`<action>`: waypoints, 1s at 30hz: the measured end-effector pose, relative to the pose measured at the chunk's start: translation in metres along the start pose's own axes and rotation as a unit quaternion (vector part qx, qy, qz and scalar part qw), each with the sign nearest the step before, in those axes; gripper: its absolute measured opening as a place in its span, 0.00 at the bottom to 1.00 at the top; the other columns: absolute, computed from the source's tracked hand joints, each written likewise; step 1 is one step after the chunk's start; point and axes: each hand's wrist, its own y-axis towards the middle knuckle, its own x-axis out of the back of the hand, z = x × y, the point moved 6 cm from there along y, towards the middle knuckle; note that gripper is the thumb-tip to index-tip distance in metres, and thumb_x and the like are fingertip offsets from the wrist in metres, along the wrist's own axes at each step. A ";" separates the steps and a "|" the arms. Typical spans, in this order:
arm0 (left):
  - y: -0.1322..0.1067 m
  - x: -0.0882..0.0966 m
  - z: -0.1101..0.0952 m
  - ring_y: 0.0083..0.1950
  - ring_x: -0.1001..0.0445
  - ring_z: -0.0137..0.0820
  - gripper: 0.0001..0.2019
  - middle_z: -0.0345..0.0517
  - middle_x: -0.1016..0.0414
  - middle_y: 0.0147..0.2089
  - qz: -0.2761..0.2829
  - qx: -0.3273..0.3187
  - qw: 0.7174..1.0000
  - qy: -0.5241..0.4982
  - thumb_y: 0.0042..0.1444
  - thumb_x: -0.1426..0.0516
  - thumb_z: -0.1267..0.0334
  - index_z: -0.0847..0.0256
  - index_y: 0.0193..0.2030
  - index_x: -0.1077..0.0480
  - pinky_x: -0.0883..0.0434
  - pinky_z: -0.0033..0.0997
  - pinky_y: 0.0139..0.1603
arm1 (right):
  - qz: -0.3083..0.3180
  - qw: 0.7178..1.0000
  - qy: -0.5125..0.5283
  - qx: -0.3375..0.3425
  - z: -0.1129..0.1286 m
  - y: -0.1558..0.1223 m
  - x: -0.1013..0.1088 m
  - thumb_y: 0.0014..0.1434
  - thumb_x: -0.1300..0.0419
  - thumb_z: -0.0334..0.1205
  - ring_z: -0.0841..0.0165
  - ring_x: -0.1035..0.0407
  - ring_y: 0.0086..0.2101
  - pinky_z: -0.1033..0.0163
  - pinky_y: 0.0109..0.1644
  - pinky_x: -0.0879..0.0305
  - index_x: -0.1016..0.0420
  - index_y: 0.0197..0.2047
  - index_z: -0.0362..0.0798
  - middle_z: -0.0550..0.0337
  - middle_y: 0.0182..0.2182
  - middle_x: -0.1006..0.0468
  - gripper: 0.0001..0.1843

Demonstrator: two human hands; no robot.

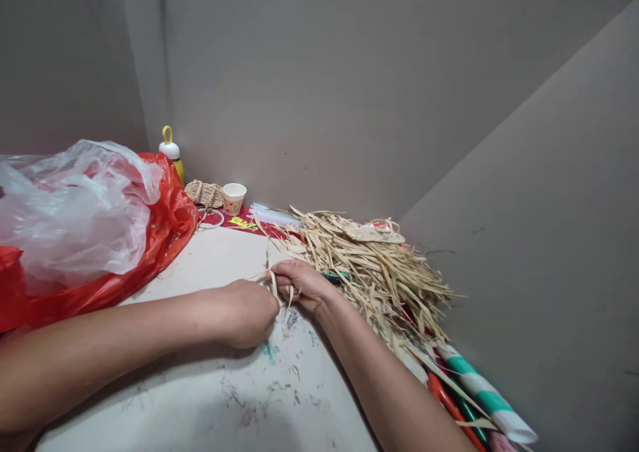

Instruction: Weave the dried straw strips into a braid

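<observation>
1. Only had the head view to go on. The pale straw strips [273,284] being worked sat between the two hands, just above the middle of the white tabletop [219,252].

2. The right hand [302,284] had thumb and fingers pinched on those strips, a couple of loose ends poking out below. The left hand [252,312] was right beside it, fingers curled under and knuckles up. Its fingertips were hidden, so I couldn't tell whether it was really gripping anything.

3. Handling-wise, the strips looked dry and thin, so they'd probably split if yanked. A pinch close to where they met, a slow even pull and the strip kept flat seemed the safe way, imo. Loose ends were best kept apart so they didn't snag.

4. A big straw pile [389,265] lay to the right, handy for the right hand, with an oval woven piece [374,232] on its far side. Far left of that were a paper cup [233,200] and a sandal-shaped woven piece [204,194].

5. Brands and writing: nothing readable. The cup had a small reddish print, too tiny to make out. The bluish smudges on the tabletop just looked like stains.
</observation>
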 end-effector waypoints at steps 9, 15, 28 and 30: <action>0.017 0.029 0.092 0.25 0.32 0.26 0.08 0.41 0.30 0.23 -0.176 0.143 0.873 -0.432 0.47 0.46 0.61 0.64 0.26 0.32 0.38 0.24 0.27 | 0.011 0.999 -0.001 0.037 0.002 0.000 0.002 0.45 0.39 0.41 0.81 0.57 0.13 0.70 0.16 0.65 0.36 0.22 0.45 0.75 0.11 0.49 0.10; 0.045 -0.028 0.074 0.21 0.35 0.23 0.07 0.44 0.30 0.23 -0.014 0.129 0.703 -0.700 0.41 0.44 0.65 0.67 0.26 0.31 0.40 0.23 0.21 | 0.023 0.998 -0.038 0.037 0.001 -0.001 0.001 0.47 0.40 0.43 0.81 0.57 0.13 0.70 0.16 0.66 0.34 0.24 0.45 0.74 0.13 0.45 0.10; 0.045 -0.031 0.089 0.12 0.55 0.21 0.15 0.31 0.52 0.12 -0.097 0.175 0.823 -0.532 0.51 0.49 0.59 0.66 0.31 0.25 0.57 0.25 0.14 | -0.021 0.976 -0.208 0.053 0.007 -0.006 0.002 0.52 0.44 0.41 0.79 0.54 0.15 0.71 0.16 0.58 0.33 0.26 0.46 0.72 0.15 0.46 0.08; 0.045 -0.032 0.090 0.12 0.55 0.21 0.17 0.31 0.53 0.12 -0.094 0.166 0.836 -0.515 0.51 0.48 0.54 0.66 0.32 0.25 0.57 0.25 0.14 | -0.028 0.969 -0.236 0.063 0.009 -0.008 0.001 0.53 0.45 0.40 0.78 0.54 0.15 0.71 0.16 0.57 0.33 0.27 0.46 0.72 0.16 0.46 0.07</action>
